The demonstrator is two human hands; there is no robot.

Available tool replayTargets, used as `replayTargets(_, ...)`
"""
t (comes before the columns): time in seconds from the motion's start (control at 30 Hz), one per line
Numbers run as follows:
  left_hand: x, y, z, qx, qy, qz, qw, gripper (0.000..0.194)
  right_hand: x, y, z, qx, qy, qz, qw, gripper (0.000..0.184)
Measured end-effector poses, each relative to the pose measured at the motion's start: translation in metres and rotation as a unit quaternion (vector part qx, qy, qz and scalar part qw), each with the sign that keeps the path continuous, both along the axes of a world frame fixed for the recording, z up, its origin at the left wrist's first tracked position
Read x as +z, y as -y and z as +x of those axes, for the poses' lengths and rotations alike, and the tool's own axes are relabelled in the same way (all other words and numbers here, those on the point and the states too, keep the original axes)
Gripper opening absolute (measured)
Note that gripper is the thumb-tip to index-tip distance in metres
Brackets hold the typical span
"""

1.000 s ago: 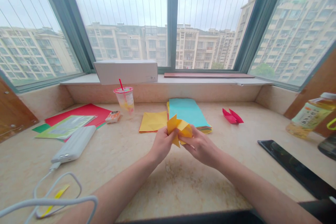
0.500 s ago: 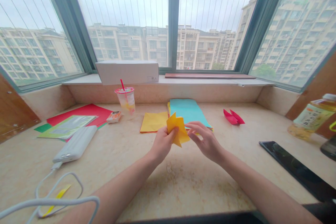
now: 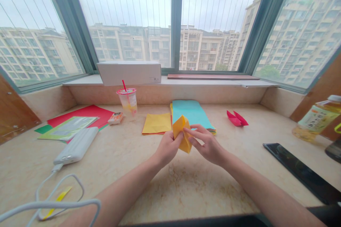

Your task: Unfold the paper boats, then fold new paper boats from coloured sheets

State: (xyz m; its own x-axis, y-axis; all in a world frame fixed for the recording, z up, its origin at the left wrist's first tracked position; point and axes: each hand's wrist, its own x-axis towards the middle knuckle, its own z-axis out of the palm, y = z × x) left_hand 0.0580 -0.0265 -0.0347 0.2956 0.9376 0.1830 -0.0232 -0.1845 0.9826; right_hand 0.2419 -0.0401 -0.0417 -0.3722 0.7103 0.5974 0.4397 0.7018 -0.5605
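Yellow folded origami paper (image 3: pixel 181 133) is held in the air by 2 hands, above the marble counter (image 3: pixel 170 188) and in front of the teal paper stack (image 3: pixel 190 113) in the head view.

Grip status:
- Left hand (image 3: pixel 167 148): narrow grip, fingers and thumb closed on the lower left of the paper.
- Right hand (image 3: pixel 207 145): narrow spread, index fingertip (image 3: pixel 187 131) touching the paper's right side. Whether it clamps the paper cannot be determined.

Positions relative to the teal paper stack:
- Left, just beside it: yellow paper sheets (image 3: pixel 157 123).
- Farther left: a plastic cup with a red straw (image 3: pixel 127 102), red paper sheets (image 3: pixel 85 112) and a white power bank (image 3: pixel 76 145) with a white cable (image 3: pixel 53 204).
- Right, well apart: a red origami model (image 3: pixel 236 118).
- Farther right: a black flat device (image 3: pixel 301 172) and a plastic bottle of yellow liquid (image 3: pixel 317 122).
- Behind, on the window sill: a white cardboard box (image 3: pixel 129 73).
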Motion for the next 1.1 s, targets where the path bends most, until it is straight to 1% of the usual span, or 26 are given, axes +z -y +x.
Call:
replayTargets(0.1,0.002,0.002,0.001,-0.011,0.014,-0.008,1.0,0.045,0.002,0.002,-0.001,-0.005,-0.018,-0.003,1.0,0.038)
replayTargets(0.2,0.003,0.003,0.002,-0.043,0.021,-0.023,0.999,0.049,0.003,0.003,-0.001,-0.013,-0.031,-0.011,0.999,0.038)
replayTargets(0.3,0.0,0.003,0.002,-0.075,-0.008,-0.024,0.997,0.055,0.003,0.004,-0.003,-0.018,-0.041,-0.005,0.999,0.041)
replayTargets(0.4,-0.006,0.002,0.003,-0.079,-0.056,-0.01,0.995,0.058,0.001,0.003,-0.005,-0.017,-0.054,-0.003,0.998,0.038)
replayTargets(0.47,-0.006,0.002,0.002,-0.072,-0.078,-0.003,0.994,0.058,0.001,0.002,-0.005,-0.017,-0.061,-0.01,0.998,0.036)
replayTargets(0.53,-0.004,0.002,0.001,-0.057,-0.083,0.012,0.995,0.053,0.001,0.002,-0.005,-0.016,-0.065,-0.017,0.998,0.033)
replayTargets(0.63,0.003,0.0,-0.002,-0.011,-0.036,0.029,0.999,0.046,0.003,0.001,-0.003,0.003,-0.052,-0.027,0.998,0.028)
replayTargets(0.7,0.006,-0.003,-0.005,0.015,0.001,0.023,1.0,0.044,0.004,0.0,-0.002,0.017,-0.048,-0.039,0.998,0.026)
replayTargets(0.77,0.008,-0.006,-0.007,0.03,0.015,0.014,0.999,0.042,0.004,-0.001,-0.002,0.013,-0.067,-0.065,0.996,0.026)
replayTargets(0.83,0.009,-0.007,-0.008,0.038,0.014,0.011,0.999,0.041,0.004,-0.003,-0.001,-0.003,-0.116,-0.116,0.986,0.028)
replayTargets(0.93,0.01,-0.008,-0.009,0.045,0.021,-0.005,0.999,0.039,0.006,-0.006,0.002,0.0,-0.215,-0.191,0.958,0.039)
replayTargets(1.0,0.011,-0.007,-0.008,0.036,0.029,-0.019,0.999,0.039,0.008,-0.009,0.004,0.013,-0.265,-0.211,0.941,0.043)
replayTargets(1.1,0.012,-0.007,-0.008,0.015,0.026,-0.02,0.999,0.038,0.012,-0.01,0.007,0.016,-0.309,-0.22,0.925,0.043)
